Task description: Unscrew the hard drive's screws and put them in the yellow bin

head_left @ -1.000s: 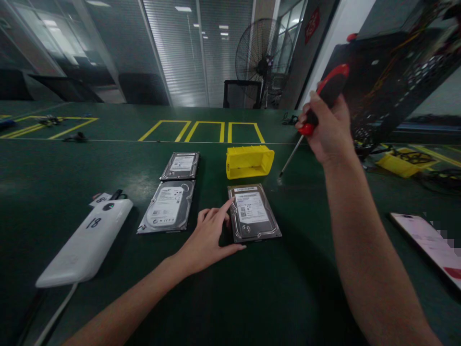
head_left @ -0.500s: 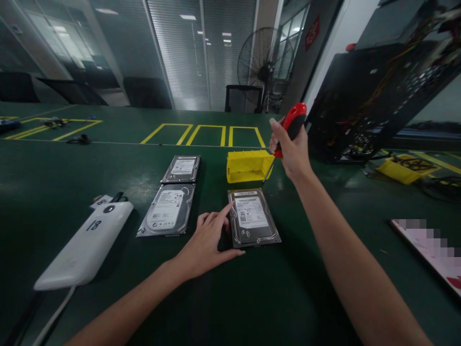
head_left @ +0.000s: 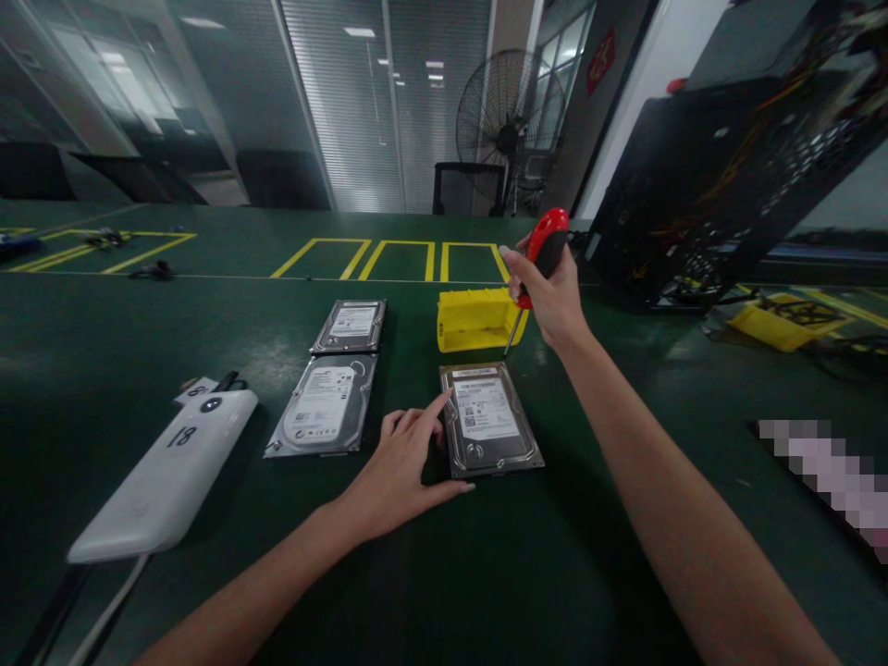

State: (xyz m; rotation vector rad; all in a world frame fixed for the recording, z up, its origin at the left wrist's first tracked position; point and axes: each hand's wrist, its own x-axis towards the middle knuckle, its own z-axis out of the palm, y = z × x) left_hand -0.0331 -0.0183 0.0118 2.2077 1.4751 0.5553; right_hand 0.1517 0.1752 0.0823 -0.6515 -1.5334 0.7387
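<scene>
A hard drive point(head_left: 489, 421) lies label up on the green table in front of me. Beside its left edge rests my left hand point(head_left: 409, 462), thumb and index finger spread, the index tip touching the drive's upper left side. My right hand point(head_left: 551, 287) is wrapped round the red and black handle of a screwdriver point(head_left: 547, 245), held tilted. The shaft points down, its tip close to the drive's far right corner; whether it touches, I cannot tell. Just behind stands a yellow bin point(head_left: 478, 322), lying with its opening towards me.
Two more hard drives, a nearer one point(head_left: 323, 402) and a farther one point(head_left: 351, 324), lie to the left. A white power bank marked 18 point(head_left: 166, 472) with a cable is at far left. An open black computer case point(head_left: 666, 203) and another yellow bin point(head_left: 783, 324) stand right.
My right hand has moved slightly left and down, bringing the screwdriver's tip nearer the drive's far right corner. My left hand has stayed beside the drive.
</scene>
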